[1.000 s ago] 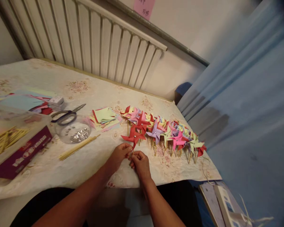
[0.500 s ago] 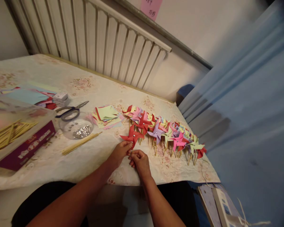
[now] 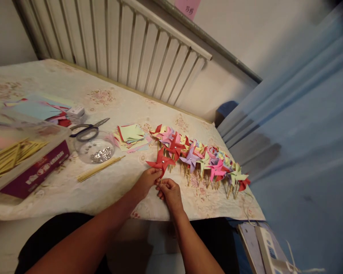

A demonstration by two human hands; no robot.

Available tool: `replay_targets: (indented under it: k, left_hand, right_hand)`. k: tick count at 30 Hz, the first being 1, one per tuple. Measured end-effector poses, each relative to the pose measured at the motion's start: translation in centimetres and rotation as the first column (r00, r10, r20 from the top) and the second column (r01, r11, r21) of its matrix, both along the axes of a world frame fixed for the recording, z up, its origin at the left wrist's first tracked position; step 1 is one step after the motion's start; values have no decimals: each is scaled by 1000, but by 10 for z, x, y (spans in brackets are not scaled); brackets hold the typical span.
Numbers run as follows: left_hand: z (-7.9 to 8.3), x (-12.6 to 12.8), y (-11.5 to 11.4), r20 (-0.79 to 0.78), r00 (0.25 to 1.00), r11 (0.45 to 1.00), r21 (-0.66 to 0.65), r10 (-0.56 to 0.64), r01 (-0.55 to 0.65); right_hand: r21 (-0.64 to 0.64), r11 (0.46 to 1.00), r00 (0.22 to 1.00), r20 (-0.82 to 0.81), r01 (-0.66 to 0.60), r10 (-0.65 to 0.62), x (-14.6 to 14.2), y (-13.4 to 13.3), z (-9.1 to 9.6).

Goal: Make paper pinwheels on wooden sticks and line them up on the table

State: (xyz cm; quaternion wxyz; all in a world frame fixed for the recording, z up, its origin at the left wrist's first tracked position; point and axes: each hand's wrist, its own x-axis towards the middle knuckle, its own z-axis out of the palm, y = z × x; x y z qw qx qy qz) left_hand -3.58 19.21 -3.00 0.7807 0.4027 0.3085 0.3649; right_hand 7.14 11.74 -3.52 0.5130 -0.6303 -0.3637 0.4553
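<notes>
A red paper pinwheel (image 3: 162, 163) with a silvery pin at its centre is held upright between both hands, close to the table's front edge. My left hand (image 3: 146, 182) is closed, its fingertips pinching the pinwheel just under the red blades. Slightly lower and to the right, my right hand (image 3: 170, 193) is closed around the thin stick. Most of that stick is hidden by the fingers. Just beyond the hands and to the right, several finished pinwheels (image 3: 191, 158) in red, pink, purple, green and yellow lie in a dense row on their sticks.
Left of the hands lie loose wooden sticks (image 3: 101, 169), a clear round dish (image 3: 82, 154) of metal pins, scissors (image 3: 88, 130) and stacked paper squares (image 3: 131, 133). A plastic box (image 3: 36, 167) of sticks stands far left. A radiator (image 3: 125, 49) borders the back; a blue curtain (image 3: 297, 114) hangs right.
The camera view has shifted slightly, so the table items appear a little further right. Both hands keep the same hold on the red pinwheel.
</notes>
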Motion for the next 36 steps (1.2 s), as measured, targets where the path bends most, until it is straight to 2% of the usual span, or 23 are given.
replay_targets:
  k: [7,20,36]
  left_hand:
    - [-2,1,1,-29,999,1000,-8,28,-28]
    - [-6,1,2,-58,998,1000,9,5,-4]
    - [-3,-1,1,-64,998,1000,28,10,-8]
  right_hand:
    - [0,1000,1000,5,5,-5,0,0,0]
    - [12,1000,1000,-4,12,-11,0,-1,3]
    - [13,999,999,-26,40,-40,1,-1,2]
